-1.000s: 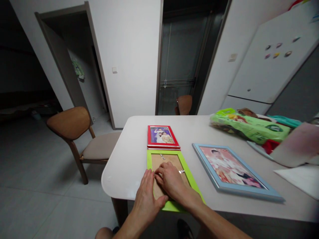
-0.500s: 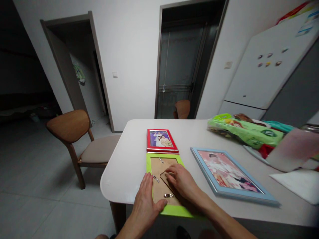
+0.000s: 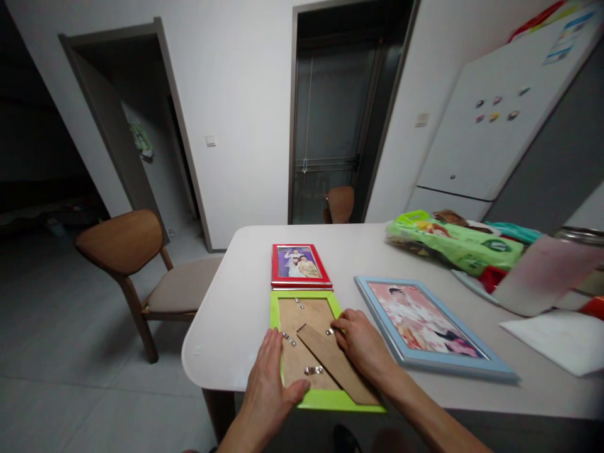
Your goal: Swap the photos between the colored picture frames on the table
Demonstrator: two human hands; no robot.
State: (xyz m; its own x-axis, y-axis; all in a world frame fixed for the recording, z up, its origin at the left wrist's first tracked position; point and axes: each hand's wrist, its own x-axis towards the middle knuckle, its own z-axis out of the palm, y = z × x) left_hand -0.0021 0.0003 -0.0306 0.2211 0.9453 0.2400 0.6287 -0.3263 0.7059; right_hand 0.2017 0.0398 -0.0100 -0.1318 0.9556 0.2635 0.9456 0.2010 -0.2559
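Observation:
A lime-green picture frame [image 3: 325, 400] lies face down on the white table [image 3: 226, 314], its brown backing board up. My left hand [image 3: 270, 377] lies flat and open on the frame's left edge, thumb across the lower rim. At the frame's right edge my right hand [image 3: 361, 343] has its fingers bent at a small metal clip; I cannot make out anything held. A brown easel stand [image 3: 336, 362] lies swung out diagonally over the backing. A red-framed photo [image 3: 299, 265] lies just beyond the green frame.
A larger blue-framed photo [image 3: 427, 324] lies to the right. Green snack bags [image 3: 455, 244], a pink sheet and white paper [image 3: 559, 340] crowd the table's right side. A wooden chair [image 3: 141, 264] stands at the left. Two dark doorways and a white fridge [image 3: 495, 126] are behind.
My right hand has moved from the middle of the backing to the frame's right edge. The easel stand now lies uncovered, slanting across the backing. My left hand stays on the left edge.

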